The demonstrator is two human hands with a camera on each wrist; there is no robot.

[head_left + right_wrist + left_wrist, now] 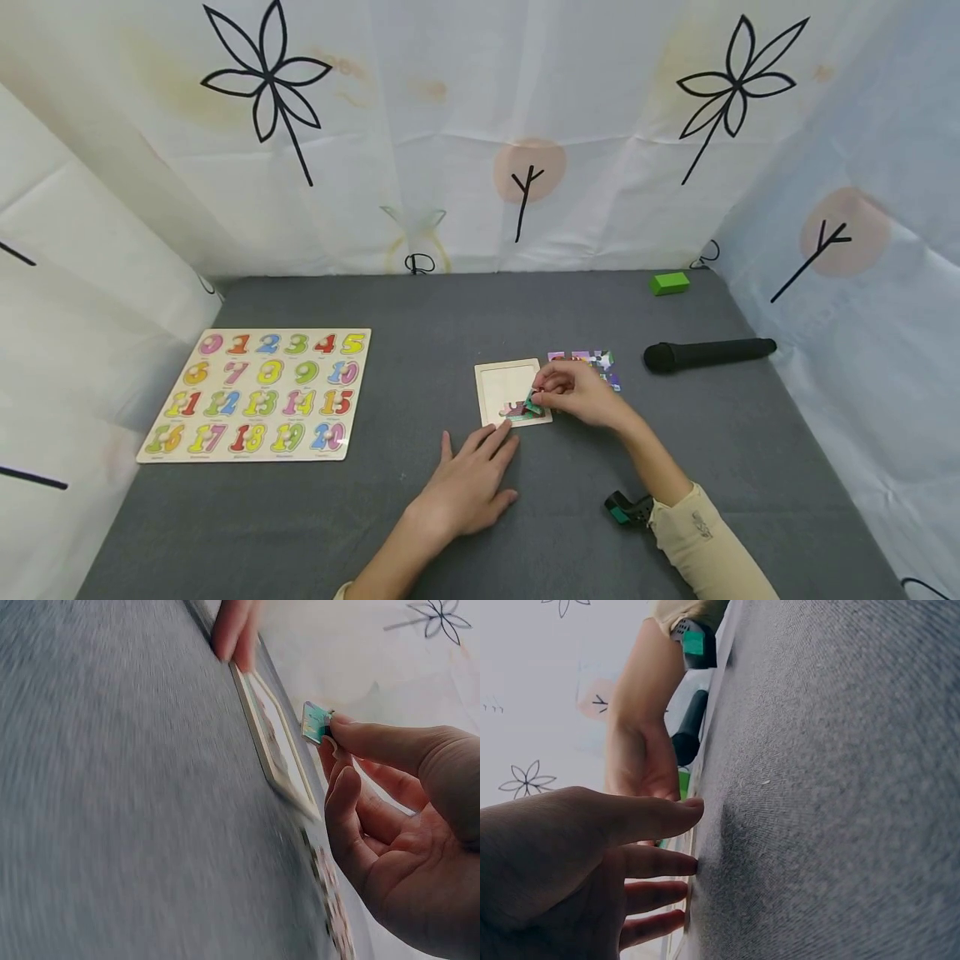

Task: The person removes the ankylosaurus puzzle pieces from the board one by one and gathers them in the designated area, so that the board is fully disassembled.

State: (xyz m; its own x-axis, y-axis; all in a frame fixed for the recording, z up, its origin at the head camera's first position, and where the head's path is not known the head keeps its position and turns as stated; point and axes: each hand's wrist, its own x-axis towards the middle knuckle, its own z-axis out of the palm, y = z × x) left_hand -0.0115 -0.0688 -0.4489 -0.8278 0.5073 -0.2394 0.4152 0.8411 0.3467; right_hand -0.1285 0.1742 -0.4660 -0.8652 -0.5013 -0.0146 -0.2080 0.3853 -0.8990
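My right hand [573, 392] pinches a small green jigsaw piece [316, 723] between thumb and fingers, just above the lower right corner of a square wooden puzzle tray [491, 379]. Joined jigsaw pieces [516, 410] lie along the tray's lower edge. My left hand [471, 483] lies with spread, fairly straight fingers; its fingertips touch the tray's near edge. Partly covered by the right hand, several loose colourful pieces [600, 360] sit on the table right of the tray. The left wrist view shows the left fingers [656, 861] extended, holding nothing.
A wooden number board [251, 396] lies at left on the grey table [420, 325]. Toward the right are a black microphone [708, 354] and a green block [670, 283]. A dark strapped device [628, 508] is at the right forearm. White patterned cloth [450, 100] surrounds the table.
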